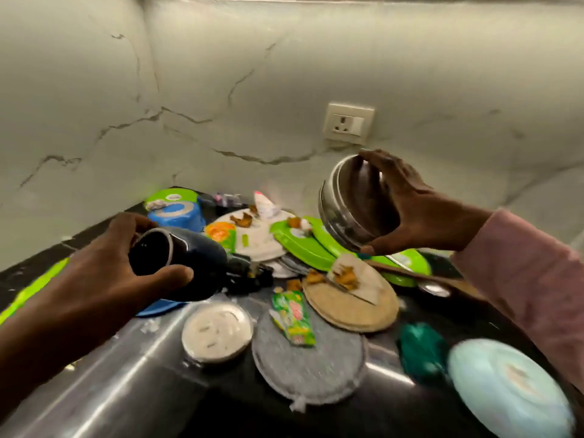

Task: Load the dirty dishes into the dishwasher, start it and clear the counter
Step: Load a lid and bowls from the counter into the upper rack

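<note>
Nearest the lens, a pale blue plate lies at the counter's front right, blurred. Landmark taken: the grey round mat on the dark counter.

Left hand, left of and above the mat, has fingers and thumb curled round a dark mug, held tilted with its mouth toward the camera. Right hand, up and right of the mat, grips a steel bowl by its rim, thumb below and fingers over the top, bowl tipped on edge clear of the counter. A pink sleeve covers that arm.

On the mat's upper edge rests a green wrapper. Just left of the mat sits a small steel dish with white residue. Touching the mat's upper right is a brown plate carrying food scraps. Beyond the mat lie a white plate, overlapping green plates and a blue container. Right of the mat sits a dark green item, too blurred to identify. A wall socket is mounted well behind.
</note>
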`<state>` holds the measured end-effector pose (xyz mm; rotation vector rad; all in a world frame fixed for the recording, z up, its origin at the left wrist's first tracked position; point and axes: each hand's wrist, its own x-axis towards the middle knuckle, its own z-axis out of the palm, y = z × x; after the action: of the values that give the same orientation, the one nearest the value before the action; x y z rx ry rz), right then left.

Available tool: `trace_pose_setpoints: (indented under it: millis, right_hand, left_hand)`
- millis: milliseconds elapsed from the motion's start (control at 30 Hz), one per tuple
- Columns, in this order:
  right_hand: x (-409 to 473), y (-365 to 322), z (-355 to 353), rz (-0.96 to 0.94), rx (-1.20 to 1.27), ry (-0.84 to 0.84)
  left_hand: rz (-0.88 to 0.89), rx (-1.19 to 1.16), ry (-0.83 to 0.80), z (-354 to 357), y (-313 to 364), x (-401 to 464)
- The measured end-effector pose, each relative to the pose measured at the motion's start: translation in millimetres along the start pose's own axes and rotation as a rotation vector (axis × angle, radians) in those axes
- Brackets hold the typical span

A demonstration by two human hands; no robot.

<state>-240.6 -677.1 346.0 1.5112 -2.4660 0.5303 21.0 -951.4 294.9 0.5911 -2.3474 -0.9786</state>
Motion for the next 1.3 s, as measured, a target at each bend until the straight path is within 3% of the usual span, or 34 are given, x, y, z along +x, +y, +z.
trace_pose_setpoints:
  millis: [300, 767, 1067, 1300]
  right_hand:
    - [-225.8, -6.0, -84.5, 0.29, -0.045, 0.016]
    - [-547.6, -43.3, -127.1, 0.713, -0.099, 0.105]
    - [-755.4, -110.8, -113.4, 1.064, 0.034, 0.167]
    - [-828.4, -113.7, -77.8, 1.299, 0.09, 0.199]
  left_hand:
    - [0.232, 0.034, -0.37, 72.5, 110.4, -105.0]
    - [0.429, -0.057, -0.967, 242.0, 224.2, -308.9]
    - [0.526, -0.061, -1.118, 361.1, 248.8, -480.6]
    - [0.579, 0.034, -1.188, 485.1, 244.0, -535.2]
